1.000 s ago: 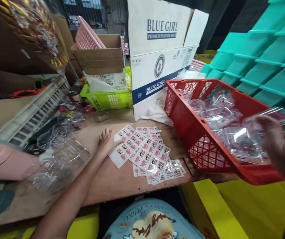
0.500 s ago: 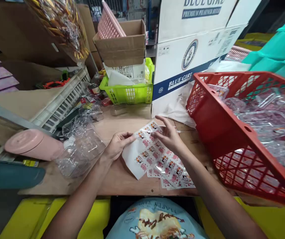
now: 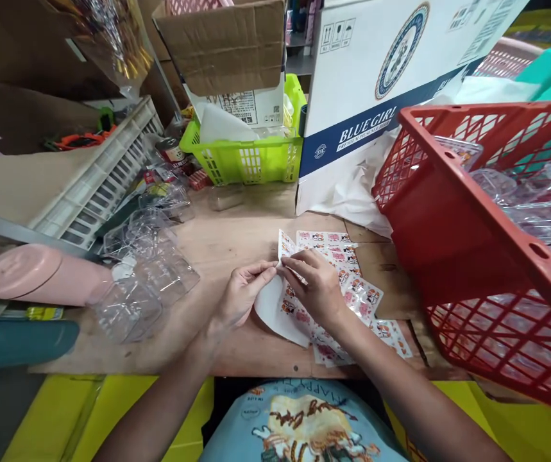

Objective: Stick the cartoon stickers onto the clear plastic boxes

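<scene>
Head view: sticker sheet at the middle of the work table, near its front edge, between the two hands. Right hand covers much of the printed face, so the full outline cannot be traced; whether a sticker sits between its fingertips cannot be told. Left hand pinches the sheet's left edge between thumb and forefinger; the right hand's fingertips close on the same edge, just beside them. The sheet is bent: a narrow printed strip points up and away from the person, while the white part curves back toward the person and to the right. Its long axis seems to run from far to near, though the bend obscures this. Other sticker sheets lie fanned to the right, partly under the right arm. Red basket is cut off at the right; white carton, at the top.
</scene>
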`<control>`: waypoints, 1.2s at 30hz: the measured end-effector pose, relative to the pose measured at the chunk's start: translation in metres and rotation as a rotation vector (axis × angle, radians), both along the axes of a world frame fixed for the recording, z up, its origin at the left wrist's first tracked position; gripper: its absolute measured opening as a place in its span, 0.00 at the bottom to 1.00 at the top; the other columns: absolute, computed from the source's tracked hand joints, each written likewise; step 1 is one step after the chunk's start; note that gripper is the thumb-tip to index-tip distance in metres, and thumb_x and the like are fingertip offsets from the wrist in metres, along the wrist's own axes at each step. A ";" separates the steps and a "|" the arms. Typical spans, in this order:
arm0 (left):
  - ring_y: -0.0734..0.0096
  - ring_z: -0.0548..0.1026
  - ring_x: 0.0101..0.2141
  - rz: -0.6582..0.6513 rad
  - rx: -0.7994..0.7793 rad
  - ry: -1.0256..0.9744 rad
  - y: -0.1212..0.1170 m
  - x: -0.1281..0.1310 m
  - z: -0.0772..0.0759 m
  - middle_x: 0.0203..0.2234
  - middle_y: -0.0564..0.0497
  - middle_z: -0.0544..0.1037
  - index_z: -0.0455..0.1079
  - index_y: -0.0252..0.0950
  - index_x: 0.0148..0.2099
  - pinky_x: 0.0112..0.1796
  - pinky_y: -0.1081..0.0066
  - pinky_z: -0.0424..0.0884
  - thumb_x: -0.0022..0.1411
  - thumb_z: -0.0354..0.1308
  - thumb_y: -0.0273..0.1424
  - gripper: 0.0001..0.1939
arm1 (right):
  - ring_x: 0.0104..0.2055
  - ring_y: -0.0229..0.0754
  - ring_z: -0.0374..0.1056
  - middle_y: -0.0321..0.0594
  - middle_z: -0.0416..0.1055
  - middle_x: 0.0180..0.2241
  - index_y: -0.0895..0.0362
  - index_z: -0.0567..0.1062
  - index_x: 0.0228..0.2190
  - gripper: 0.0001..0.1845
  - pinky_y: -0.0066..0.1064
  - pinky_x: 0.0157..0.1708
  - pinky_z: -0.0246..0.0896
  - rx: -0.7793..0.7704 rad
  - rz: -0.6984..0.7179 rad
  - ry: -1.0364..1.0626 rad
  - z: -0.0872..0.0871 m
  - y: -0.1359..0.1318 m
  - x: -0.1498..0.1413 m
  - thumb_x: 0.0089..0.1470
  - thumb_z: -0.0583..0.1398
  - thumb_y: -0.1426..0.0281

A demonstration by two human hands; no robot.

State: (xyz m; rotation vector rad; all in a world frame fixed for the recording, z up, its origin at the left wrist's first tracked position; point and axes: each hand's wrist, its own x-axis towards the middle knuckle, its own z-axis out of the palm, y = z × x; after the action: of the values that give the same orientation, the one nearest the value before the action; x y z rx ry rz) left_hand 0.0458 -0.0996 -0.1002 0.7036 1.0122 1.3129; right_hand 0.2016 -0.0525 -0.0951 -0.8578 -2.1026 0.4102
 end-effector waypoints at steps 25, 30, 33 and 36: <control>0.73 0.77 0.33 -0.023 -0.054 0.007 -0.009 0.004 0.000 0.34 0.50 0.82 0.78 0.35 0.40 0.39 0.74 0.71 0.53 0.68 0.32 0.11 | 0.26 0.37 0.61 0.36 0.67 0.22 0.57 0.72 0.22 0.14 0.31 0.30 0.57 -0.603 0.020 0.390 0.003 0.008 0.007 0.57 0.61 0.64; 0.66 0.75 0.36 0.086 -0.043 0.448 -0.005 -0.020 -0.009 0.36 0.46 0.79 0.78 0.34 0.41 0.41 0.67 0.71 0.54 0.64 0.31 0.11 | 0.27 0.35 0.62 0.36 0.67 0.25 0.58 0.71 0.26 0.15 0.28 0.29 0.57 -0.661 -0.105 0.566 -0.003 0.026 0.023 0.60 0.58 0.61; 0.56 0.70 0.50 0.302 0.099 0.949 -0.005 -0.023 -0.008 0.45 0.43 0.74 0.76 0.36 0.50 0.54 0.58 0.65 0.54 0.61 0.26 0.19 | 0.28 0.36 0.62 0.35 0.67 0.26 0.58 0.71 0.27 0.14 0.29 0.32 0.58 -0.534 -0.224 0.622 -0.002 0.029 0.027 0.60 0.59 0.61; 0.57 0.67 0.56 0.139 0.221 0.858 -0.004 -0.004 0.002 0.51 0.43 0.71 0.74 0.38 0.54 0.58 0.58 0.61 0.56 0.56 0.23 0.23 | 0.31 0.39 0.62 0.38 0.68 0.26 0.57 0.72 0.27 0.11 0.33 0.35 0.59 -0.215 -0.205 0.419 0.004 0.020 0.017 0.60 0.59 0.66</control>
State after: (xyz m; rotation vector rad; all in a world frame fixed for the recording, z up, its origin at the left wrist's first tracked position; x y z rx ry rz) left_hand 0.0422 -0.1037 -0.0987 1.4550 1.6254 1.2609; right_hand 0.2190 -0.0324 -0.0910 -1.0024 -1.5900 0.6533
